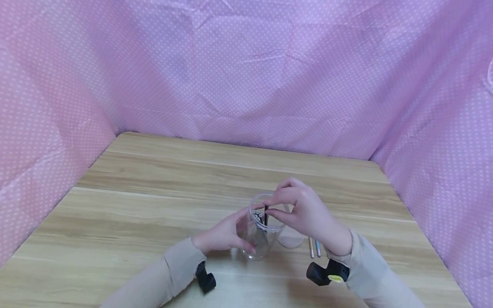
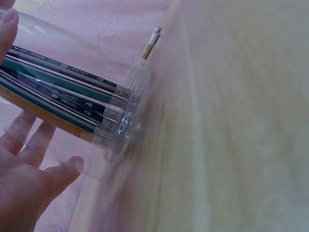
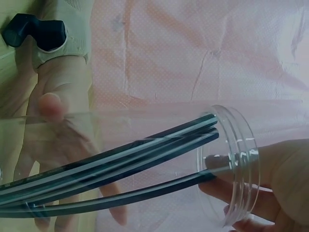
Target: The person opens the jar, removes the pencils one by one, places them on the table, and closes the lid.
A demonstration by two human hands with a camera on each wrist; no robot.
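Jar, clear plastic [image 1: 265, 244], w/ ridged rim, 1 pc.: on tabletop, wood-grain [image 1: 173, 171], in front of the person, just R of ctr. Contents: bundle of pencils [image 2: 63, 96], mostly dk. & green-striped, one w/ orange-yellow side; ferrule ends at jar base, "HB" & "deli" legible on several barrels in L wrist view; exact qty. can't be told. Dk. pencil [image 1: 265, 217], 1 pc.: upper end at jar mouth, rest inside jar, angled apart from bundle per R wrist view. L hand [image 1: 227, 231]: curled round jar's side, thumb low nr. base, fingers on far side. R hand [image 1: 304, 209]: thumb & fingers pinching upper end of dk. pencil, fingertips within rim. Hands apart from each other, jar betw. Lid, clear, round [image 1: 290, 239], 1 pc.: flat on tabletop, just beside jar, R side, partly under R hand in head view. Loose pencils, 2 pcs.: gold-toned pencil [image 1: 311, 249] & blue pencil [image 1: 317, 249], side by side on tabletop, R of lid, upper parts hidden by R hand. Sleeves, beige, 2: L sleeve [image 1: 173, 267], R sleeve [image 1: 369, 265]; blk. wrist cam. on each, L cam. [image 1: 205, 278], R cam. [image 1: 323, 273] w/ yellow label. Backdrop: pink cloth, wht. dots [image 1: 231, 77], creased, round far edge & both sides of tabletop.
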